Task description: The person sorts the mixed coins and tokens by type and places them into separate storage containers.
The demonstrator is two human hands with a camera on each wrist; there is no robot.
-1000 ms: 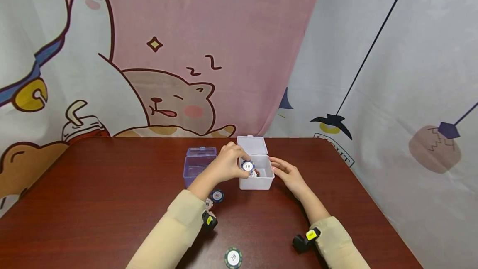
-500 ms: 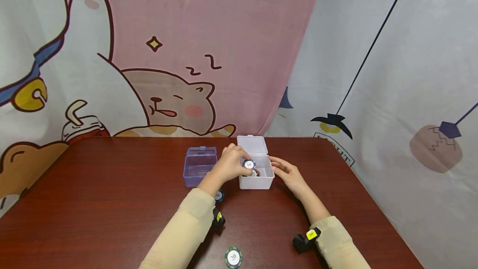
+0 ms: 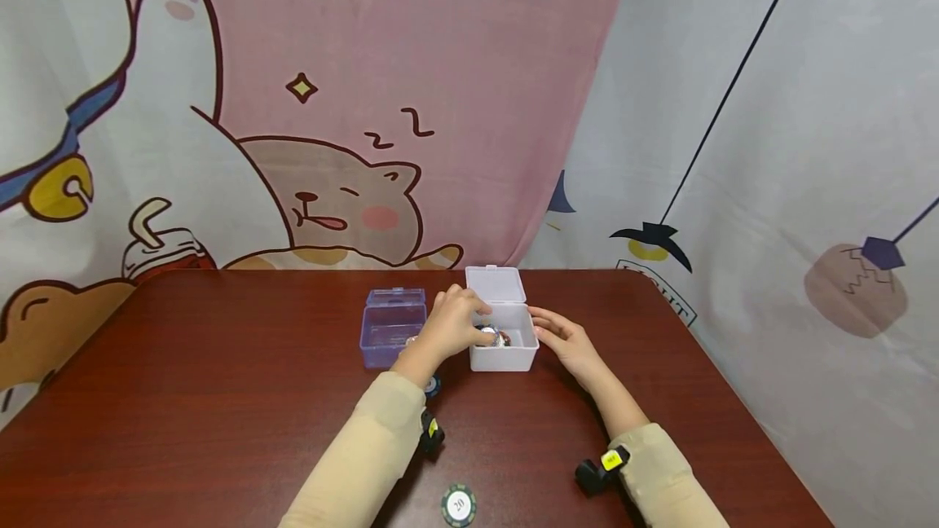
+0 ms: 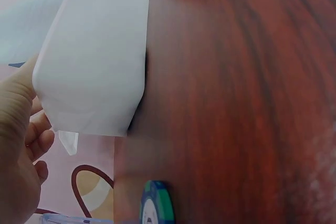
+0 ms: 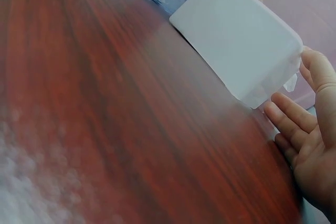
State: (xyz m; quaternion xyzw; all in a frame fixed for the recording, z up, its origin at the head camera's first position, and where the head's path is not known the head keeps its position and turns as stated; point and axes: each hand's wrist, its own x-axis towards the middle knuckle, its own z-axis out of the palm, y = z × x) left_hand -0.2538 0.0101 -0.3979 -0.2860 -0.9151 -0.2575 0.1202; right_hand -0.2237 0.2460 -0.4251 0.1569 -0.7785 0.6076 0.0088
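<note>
Several chips (image 3: 504, 339) lie in a lidded white box (image 3: 504, 359), where the left hand (image 3: 449, 323) dips in, thumb and fingertips apart, and the right hand (image 3: 570, 346) rests straightened fingers on the side. The filling looks partway done: a chip marked 20 (image 3: 458, 505) and a blue-edged chip (image 3: 433, 386) by the left wrist sit outside, and both lids stand open, including that of the blue box (image 3: 377, 357) alongside. The glossy red-brown counter (image 3: 257, 349) backs onto a cat-print pink cloth (image 3: 469, 63) and a grey-white cloth (image 3: 763, 186) showing hanging lamps.
</note>
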